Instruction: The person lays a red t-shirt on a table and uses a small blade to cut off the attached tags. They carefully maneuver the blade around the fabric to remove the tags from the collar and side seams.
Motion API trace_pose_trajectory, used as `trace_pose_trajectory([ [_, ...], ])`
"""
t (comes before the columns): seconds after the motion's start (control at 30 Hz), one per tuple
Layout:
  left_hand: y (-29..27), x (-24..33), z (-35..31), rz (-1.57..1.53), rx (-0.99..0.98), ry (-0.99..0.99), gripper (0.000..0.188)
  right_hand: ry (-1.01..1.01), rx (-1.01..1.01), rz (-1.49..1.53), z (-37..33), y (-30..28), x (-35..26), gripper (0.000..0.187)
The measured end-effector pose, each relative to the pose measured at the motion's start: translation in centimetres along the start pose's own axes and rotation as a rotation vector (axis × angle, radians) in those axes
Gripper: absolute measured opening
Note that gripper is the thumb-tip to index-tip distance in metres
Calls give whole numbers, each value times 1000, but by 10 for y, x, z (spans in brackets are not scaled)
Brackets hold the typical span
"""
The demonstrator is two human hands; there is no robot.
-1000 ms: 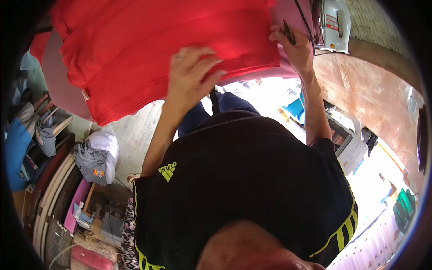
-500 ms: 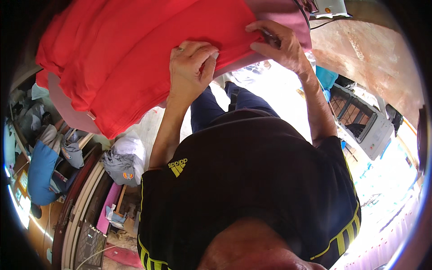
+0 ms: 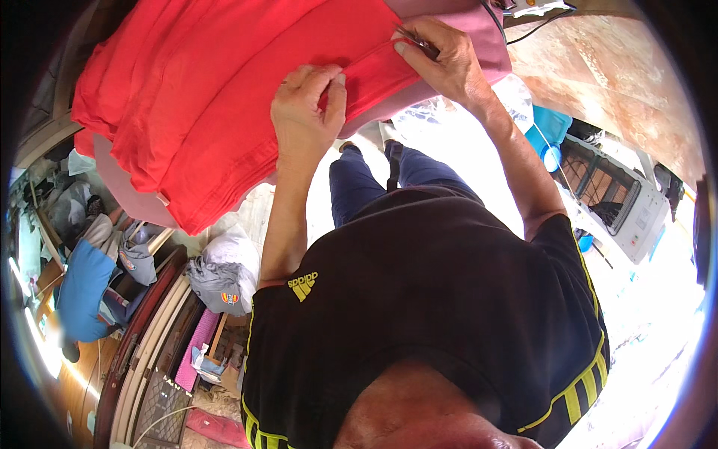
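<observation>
A red cloth garment [image 3: 217, 97] with a small pale label at its lower left edge lies spread over a mauve-covered board [image 3: 490, 56]. My left hand [image 3: 307, 112] is closed on the near edge of the garment, pinching a fold between thumb and fingers. Farther right along the same edge, my right hand [image 3: 445, 63] is closed with its thumb and fingers at the cloth. A small dark pointed metal tool [image 3: 419, 43], which looks like thread snips, sits in its grip. Fingers hide most of the tool.
A white panelled appliance [image 3: 636, 224] and a blue plastic container [image 3: 550, 131] stand at the right. At the left are a grey cloth bundle [image 3: 217, 284], a blue item [image 3: 82, 292] and stacked frames [image 3: 142, 337]. A black cable [image 3: 538, 31] runs at the top right.
Both hands have shifted slightly up and left in the picture, staying at the garment's edge. The right thumb and fingers have drawn closer together, and the dark tool's tips now show beyond them.
</observation>
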State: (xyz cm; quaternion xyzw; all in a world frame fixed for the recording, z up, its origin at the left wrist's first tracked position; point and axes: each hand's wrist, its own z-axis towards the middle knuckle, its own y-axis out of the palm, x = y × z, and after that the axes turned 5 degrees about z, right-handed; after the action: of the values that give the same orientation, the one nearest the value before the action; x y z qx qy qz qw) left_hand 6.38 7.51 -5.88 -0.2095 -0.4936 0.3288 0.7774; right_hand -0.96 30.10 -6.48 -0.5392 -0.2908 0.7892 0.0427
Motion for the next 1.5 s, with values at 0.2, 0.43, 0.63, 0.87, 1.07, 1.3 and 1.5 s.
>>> trace_pose_trajectory([
  [0.2,-17,9,20,-89,-146,-113,8,-24,-34,70,10,-6,2,22],
  [0.43,-2,7,-1,-100,-244,-62,13,-60,-80,62,-23,-10,21,23],
  [0.63,10,6,-7,58,-139,49,11,-44,-124,52,-20,-15,20,21],
  [0.87,7,8,10,70,-31,54,18,-84,-75,-84,-3,-12,0,19],
  [1.07,-8,16,32,191,125,236,27,-40,20,-61,27,-15,-19,16],
  [1.3,2,3,5,210,-35,69,29,-80,71,-75,28,-14,-20,20],
  [1.5,-6,0,41,245,-229,-74,72,-242,134,-108,39,-14,-21,15],
])
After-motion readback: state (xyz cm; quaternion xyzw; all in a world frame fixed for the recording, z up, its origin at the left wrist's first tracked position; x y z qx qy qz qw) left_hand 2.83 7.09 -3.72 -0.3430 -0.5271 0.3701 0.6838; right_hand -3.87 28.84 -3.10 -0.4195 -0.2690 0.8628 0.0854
